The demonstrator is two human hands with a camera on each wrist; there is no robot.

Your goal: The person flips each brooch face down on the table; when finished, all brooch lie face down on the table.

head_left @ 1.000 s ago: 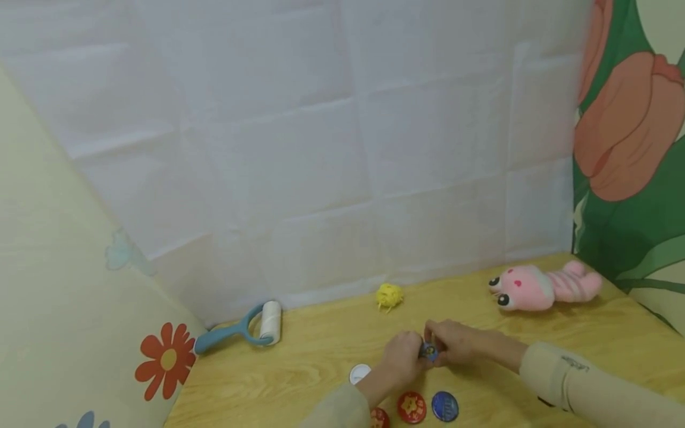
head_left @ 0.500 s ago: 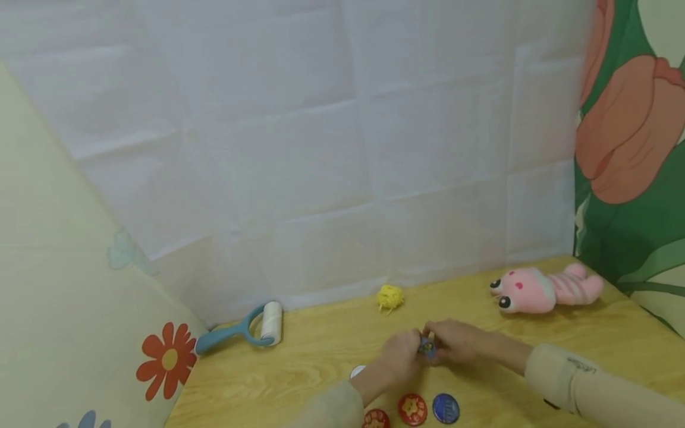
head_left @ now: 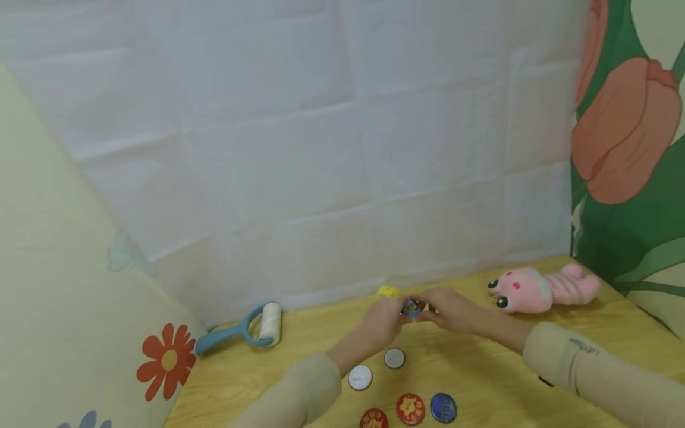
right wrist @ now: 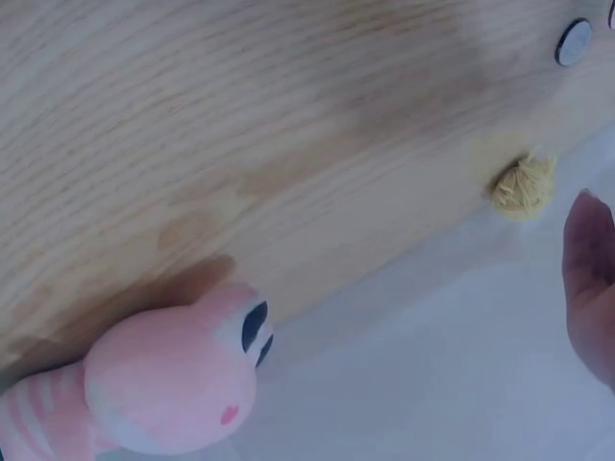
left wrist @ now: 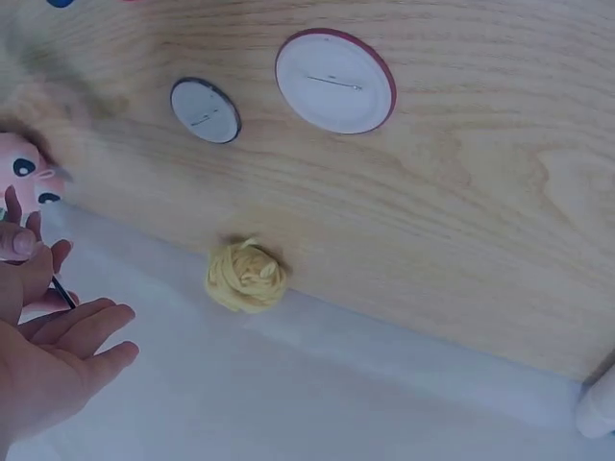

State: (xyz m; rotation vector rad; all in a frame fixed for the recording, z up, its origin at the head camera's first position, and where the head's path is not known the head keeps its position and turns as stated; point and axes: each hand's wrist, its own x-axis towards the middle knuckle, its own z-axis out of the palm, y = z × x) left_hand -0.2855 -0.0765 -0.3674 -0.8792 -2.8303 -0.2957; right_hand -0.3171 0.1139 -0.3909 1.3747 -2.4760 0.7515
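In the head view a small blue pin badge (head_left: pixel 411 308) with a picture on its front is held up between both hands. My left hand (head_left: pixel 381 324) pinches it from the left, my right hand (head_left: pixel 446 309) from the right. Only the badge's thin dark edge shows among the fingers in the left wrist view. Below the hands lie two badges pin side up, a small white-backed badge (head_left: pixel 395 358) and a larger white-backed badge (head_left: pixel 361 377). Closer to the front are a red star badge (head_left: pixel 410 409), another red badge (head_left: pixel 374 419) and a dark blue badge (head_left: pixel 443 408).
A yellow yarn-like ball (left wrist: pixel 246 276) sits behind the left hand by the white backdrop (head_left: pixel 278 166). To the right lies a pink plush toy (head_left: pixel 527 289). A lint roller (head_left: pixel 270 324) with a blue handle lies at the left on the wooden table (head_left: pixel 241 380).
Both hands have moved away from the body and slightly left with the blue badge. The small white-backed badge has come into view below them, while the left hand now partly covers the yellow ball.
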